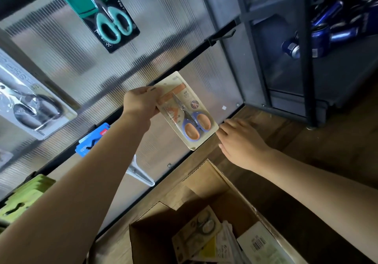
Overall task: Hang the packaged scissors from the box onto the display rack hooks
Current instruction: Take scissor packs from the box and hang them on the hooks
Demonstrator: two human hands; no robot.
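against the rack panel [81, 63], left hand [141, 103] pinching one scissors pack [187, 110], right hand [241, 141] relaxed open

Left hand [141, 103] raised, fingers curled in a pinch; right hand [242, 143] lower, fingers loosely extended.

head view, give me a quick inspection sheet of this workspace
surface: wood floor under the rack.
job's things: orange-handled scissors pack held at the rack bar; cardboard box open, more packs inside; empty hook up right.
clutter: teal scissors pack, grey pack, blue pack, green packs hanging.
grippers: left hand pinches the pack's top; right hand open at its lower corner.
cables: nothing seen.
surroundings: black shelf with blue cans.
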